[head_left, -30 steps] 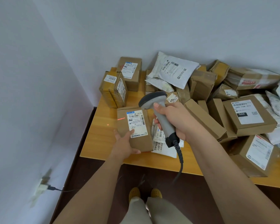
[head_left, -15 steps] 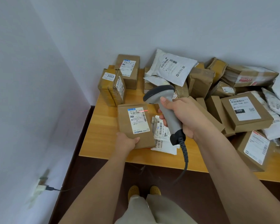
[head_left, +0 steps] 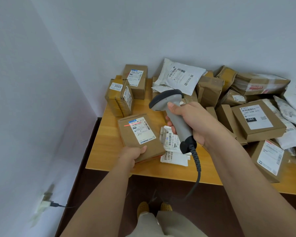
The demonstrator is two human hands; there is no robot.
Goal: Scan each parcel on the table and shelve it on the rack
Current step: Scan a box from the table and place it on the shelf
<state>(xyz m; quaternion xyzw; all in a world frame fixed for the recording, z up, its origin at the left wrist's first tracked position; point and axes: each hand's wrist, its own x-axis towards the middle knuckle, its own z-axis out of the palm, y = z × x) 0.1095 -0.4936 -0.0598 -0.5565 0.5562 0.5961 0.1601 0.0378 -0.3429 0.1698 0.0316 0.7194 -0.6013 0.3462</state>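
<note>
Head view: our left hand [head_left: 132, 155] tilts the flat box [head_left: 139, 136] label-up; right hand [head_left: 192, 123] fingers wrap the scanner [head_left: 173, 115], its beam crossing the barcode.

The left hand [head_left: 132, 155] holds a flat brown cardboard parcel [head_left: 140, 136] by its near edge, thumb on top, on the light wooden surface [head_left: 108, 144]. The right hand [head_left: 191, 124] has its grip around a grey handheld barcode scanner [head_left: 171, 115], whose red line crosses the parcel's white label [head_left: 141, 130], apparently at its barcode. A white plastic mailer [head_left: 173, 151] lies just beside.
</note>
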